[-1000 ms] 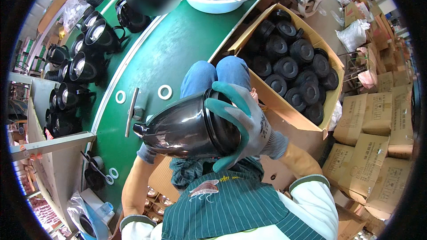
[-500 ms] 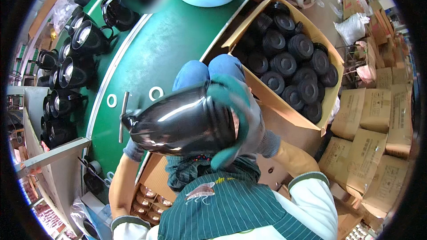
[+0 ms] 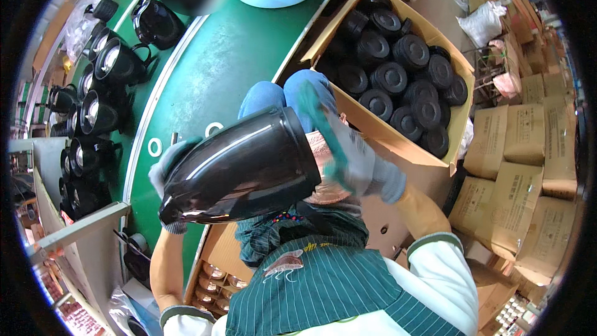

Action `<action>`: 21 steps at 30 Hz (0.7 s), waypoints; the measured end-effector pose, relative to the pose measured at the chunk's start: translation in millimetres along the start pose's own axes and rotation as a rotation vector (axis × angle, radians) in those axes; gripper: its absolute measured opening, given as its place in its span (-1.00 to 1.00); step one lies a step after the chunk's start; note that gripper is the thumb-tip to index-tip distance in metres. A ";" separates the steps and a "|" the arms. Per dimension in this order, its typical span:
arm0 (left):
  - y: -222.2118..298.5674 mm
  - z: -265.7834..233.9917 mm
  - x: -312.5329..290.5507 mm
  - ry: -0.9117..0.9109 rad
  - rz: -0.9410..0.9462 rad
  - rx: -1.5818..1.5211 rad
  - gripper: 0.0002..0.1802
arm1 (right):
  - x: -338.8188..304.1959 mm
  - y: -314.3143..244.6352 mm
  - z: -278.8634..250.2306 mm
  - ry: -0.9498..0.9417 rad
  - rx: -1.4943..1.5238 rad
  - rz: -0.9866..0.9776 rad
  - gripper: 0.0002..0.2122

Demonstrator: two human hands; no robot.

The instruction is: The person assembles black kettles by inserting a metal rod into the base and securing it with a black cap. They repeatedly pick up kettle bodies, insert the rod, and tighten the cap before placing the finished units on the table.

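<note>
Head view: left grip (image 3: 166, 165) clamped round narrow end of black shell (image 3: 242, 165), now showing over top; shell lies between grips; right grip (image 3: 352, 154), blurred, has come off shell's rim, cannot tell whether closed; copper-coloured piece (image 3: 326, 192) more bared beside it; shell's weight seemingly on left.

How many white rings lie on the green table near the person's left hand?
2: a fully visible ring just beside the left hand, and a partly covered ring at the far edge of the black vessel. Others may be hidden behind it.
</note>
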State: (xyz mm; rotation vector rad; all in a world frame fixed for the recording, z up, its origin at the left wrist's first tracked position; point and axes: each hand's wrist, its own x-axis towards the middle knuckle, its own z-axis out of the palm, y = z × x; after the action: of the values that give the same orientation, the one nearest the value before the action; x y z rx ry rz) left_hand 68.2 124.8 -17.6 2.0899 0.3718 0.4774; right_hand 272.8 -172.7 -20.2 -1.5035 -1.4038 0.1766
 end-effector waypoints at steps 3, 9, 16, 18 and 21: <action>-22.6 15.8 -22.6 -0.026 -0.239 -0.461 -0.65 | -2.3 -18.7 24.2 0.080 0.165 -0.025 0.06; 40.6 -20.4 -15.3 -0.025 0.802 0.677 -0.70 | -65.8 41.3 102.6 0.186 0.578 0.066 -0.37; -3.8 -6.7 -31.3 0.071 0.060 -0.128 -0.65 | -12.7 -32.0 42.2 -0.026 0.123 0.115 0.01; -27.7 4.6 -46.7 -0.004 -0.178 -0.382 -0.60 | -7.8 -37.3 53.9 0.016 0.116 0.094 0.16; 2.8 -2.7 -37.2 0.059 -0.117 -0.241 -0.56 | -10.2 -33.6 72.8 0.112 0.318 0.222 0.09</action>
State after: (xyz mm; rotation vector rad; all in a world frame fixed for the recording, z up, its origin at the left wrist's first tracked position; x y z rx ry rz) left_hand 34.5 109.0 -21.0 1.8139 0.4458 0.4900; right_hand 197.4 -147.4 -34.7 -1.3767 -1.0617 0.4270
